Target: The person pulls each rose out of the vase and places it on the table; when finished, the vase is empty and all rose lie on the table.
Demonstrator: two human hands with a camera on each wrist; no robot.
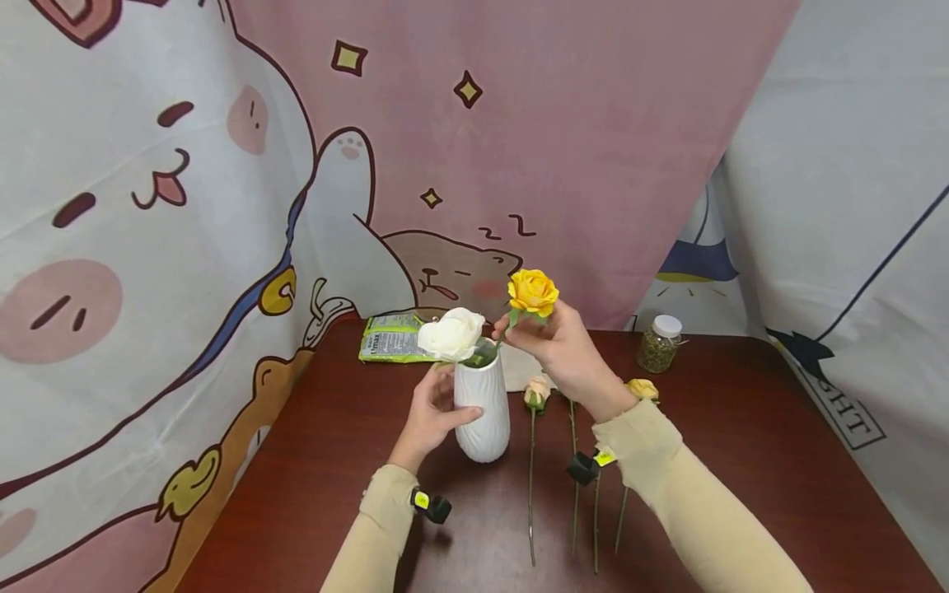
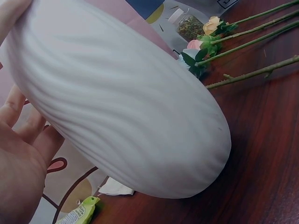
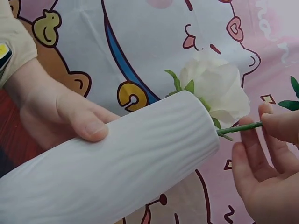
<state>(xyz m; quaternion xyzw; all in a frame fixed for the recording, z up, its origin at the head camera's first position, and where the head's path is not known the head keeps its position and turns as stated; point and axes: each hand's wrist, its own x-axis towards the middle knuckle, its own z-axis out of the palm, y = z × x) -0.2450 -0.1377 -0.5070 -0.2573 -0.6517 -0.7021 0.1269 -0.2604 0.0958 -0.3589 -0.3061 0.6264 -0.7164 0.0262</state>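
Fingers of our left hand [image 1: 430, 417] curl round the tall, ribbed white vase [image 1: 483, 408]; our right hand [image 1: 565, 347] pinches the slim green stem [image 3: 240, 128] at the vase's mouth, thumb and fingers nearly together, with the full-petalled yellow rose [image 1: 532, 292] just above them. We'd best steady the vase and ease the stem down gently, sparing the white flower [image 1: 452, 333] left of the pinching fingers.
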